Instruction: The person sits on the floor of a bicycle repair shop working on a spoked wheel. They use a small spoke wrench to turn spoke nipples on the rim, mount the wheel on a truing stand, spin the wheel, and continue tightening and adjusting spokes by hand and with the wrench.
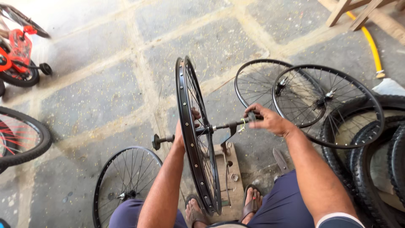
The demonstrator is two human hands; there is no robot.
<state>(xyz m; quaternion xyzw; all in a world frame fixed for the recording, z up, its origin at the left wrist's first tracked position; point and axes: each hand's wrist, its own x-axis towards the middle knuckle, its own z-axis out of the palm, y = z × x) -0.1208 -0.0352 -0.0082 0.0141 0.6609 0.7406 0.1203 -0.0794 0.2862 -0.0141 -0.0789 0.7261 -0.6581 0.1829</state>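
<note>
My left hand (pixel 182 131) presses the upright wheel (pixel 197 139) in the middle of the frame to steady it. My right hand's (pixel 270 120) fingers pinch the axle rod (pixel 230 125) so it stays level.

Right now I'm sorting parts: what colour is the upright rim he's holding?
Black, with silver spokes: the upright rim, best seen in the head view.

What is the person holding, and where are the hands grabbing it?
A black bicycle wheel, standing upright. The left hand is at its hub among the spokes; the right hand grips the end of the axle rod.
</note>
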